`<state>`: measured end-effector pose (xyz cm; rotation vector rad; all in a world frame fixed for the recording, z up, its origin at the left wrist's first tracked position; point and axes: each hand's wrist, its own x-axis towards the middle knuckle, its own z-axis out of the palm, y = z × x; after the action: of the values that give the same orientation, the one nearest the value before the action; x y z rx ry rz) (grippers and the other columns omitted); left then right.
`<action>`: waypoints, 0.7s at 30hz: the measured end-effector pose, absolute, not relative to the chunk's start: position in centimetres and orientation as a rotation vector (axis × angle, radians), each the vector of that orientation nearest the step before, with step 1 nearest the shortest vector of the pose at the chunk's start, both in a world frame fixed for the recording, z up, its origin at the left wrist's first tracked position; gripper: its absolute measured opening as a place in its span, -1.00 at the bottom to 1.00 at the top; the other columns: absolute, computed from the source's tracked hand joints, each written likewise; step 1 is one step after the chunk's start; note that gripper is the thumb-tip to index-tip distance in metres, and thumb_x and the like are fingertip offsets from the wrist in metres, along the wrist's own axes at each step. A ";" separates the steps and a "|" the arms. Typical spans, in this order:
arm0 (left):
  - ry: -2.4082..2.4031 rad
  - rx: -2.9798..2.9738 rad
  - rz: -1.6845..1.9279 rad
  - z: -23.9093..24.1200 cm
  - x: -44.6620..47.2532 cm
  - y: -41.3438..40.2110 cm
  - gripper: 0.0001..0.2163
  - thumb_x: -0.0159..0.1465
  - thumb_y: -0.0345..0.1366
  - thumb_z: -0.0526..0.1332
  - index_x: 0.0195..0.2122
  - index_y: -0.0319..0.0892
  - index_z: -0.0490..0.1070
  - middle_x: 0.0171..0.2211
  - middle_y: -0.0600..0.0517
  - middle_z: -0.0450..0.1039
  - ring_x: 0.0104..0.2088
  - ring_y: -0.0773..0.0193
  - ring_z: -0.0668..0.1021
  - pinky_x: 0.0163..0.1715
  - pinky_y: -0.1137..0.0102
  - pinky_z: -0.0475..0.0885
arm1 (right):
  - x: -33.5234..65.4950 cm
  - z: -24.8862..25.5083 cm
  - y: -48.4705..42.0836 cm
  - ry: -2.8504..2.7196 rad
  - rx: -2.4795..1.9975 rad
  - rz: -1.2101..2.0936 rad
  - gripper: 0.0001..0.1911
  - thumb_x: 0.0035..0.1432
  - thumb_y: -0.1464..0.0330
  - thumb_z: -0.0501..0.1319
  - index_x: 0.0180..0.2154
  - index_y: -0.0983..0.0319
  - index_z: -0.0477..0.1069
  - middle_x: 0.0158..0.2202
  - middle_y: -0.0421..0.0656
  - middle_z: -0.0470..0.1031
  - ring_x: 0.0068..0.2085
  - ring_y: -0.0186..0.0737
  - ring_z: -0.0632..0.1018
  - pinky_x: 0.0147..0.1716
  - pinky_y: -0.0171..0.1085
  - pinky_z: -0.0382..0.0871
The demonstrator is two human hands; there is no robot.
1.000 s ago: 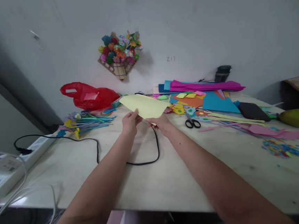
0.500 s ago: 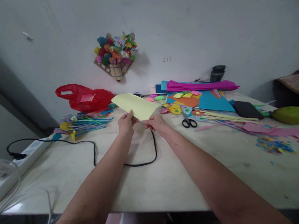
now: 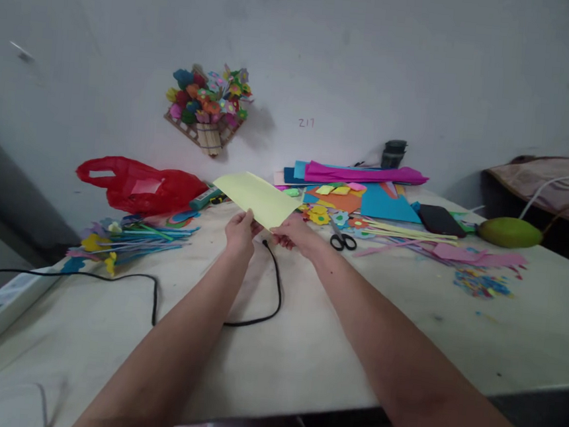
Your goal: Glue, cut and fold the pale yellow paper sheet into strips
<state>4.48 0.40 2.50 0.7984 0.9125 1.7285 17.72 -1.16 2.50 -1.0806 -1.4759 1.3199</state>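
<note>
A pale yellow sheet of paper is held up above the table, slightly curved and tilted. My left hand pinches its near edge, thumb on top. Close by on the right, my right hand grips the near right corner. A black cable runs on the table below the hands, its end showing just under the sheet. To the right of my right hand lie black-handled scissors, beside yellow and blue paper flowers.
A red plastic bag and a bundle of paper flowers on stems lie left. Coloured sheets, a phone, a green fruit and small paper scraps are right. A power strip lies along the left edge.
The view has turned a little to the right, so the table's things sit further left. The sheet stays in both hands and looks flatter than before.
</note>
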 end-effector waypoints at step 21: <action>0.841 0.675 1.637 0.9 7.1 0.7 -0.91 0.10 -0.45 0.17 -0.50 -0.22 0.26 -0.62 0.10 0.39 -0.65 0.41 0.45 -0.61 0.50 0.36 | 27.4 3.6 -1.4 -1.833 -2.329 0.177 -0.64 -0.07 0.41 0.24 -0.15 0.30 0.42 -0.11 0.14 0.42 -0.01 0.06 0.40 -0.13 -0.09 0.27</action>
<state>7.11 0.71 0.92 0.6753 0.8409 1.6368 27.42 -1.43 3.65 -2.3286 -1.8334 0.1775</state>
